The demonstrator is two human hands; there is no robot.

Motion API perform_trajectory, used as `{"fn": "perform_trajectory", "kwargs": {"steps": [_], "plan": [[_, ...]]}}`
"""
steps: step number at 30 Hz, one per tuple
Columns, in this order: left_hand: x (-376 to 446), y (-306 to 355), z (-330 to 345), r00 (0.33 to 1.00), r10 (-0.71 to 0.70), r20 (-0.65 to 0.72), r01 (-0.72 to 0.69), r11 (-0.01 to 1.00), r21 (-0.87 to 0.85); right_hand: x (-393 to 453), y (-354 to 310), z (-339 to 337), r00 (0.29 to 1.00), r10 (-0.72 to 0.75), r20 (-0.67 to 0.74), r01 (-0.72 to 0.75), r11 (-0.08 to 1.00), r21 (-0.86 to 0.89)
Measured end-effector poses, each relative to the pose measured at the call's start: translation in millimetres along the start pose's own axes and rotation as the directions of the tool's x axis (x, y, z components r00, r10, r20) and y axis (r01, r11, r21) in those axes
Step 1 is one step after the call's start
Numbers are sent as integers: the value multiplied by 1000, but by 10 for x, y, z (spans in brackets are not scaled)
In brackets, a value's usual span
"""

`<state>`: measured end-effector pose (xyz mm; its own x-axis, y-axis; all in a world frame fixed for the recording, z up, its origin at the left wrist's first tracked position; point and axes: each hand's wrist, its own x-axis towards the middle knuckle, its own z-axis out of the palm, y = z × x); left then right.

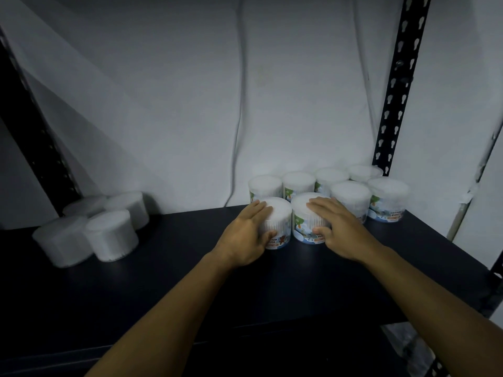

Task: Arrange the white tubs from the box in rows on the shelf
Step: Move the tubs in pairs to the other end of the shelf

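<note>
Both my hands are on the two front tubs on the dark shelf (272, 281). My left hand (245, 235) grasps the left front tub (277, 221), fingers (258, 210) over its lid, thumb on its side. My right hand (340, 229) grasps the right front tub (304, 216) the same way. The two tubs touch. Six more tubs (351, 194) stand in rows right behind them. Four plain tubs (109, 235) are clustered well apart at shelf left.

The room is dim. A plain white wall (168, 110) stands at the back. A thin grey cable (240, 104) hangs down it. A black metal post (400, 85) with holes stands at the right, another dark post (32, 123) at the left.
</note>
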<state>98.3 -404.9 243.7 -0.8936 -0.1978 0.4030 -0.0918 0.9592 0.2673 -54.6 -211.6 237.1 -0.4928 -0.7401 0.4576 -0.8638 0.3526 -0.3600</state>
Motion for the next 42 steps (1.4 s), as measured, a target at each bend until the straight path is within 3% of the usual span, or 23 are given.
{"fn": "perform_trajectory", "kwargs": {"steps": [38,42], "plan": [[339,-9,114,1000,-29,12,28,996,83,248,162,10,1000,-7,28,11,989,-149],[335,36,92,1000,-15,14,12,987,161,255,202,19,996,-89,13,89,960,-266]]}}
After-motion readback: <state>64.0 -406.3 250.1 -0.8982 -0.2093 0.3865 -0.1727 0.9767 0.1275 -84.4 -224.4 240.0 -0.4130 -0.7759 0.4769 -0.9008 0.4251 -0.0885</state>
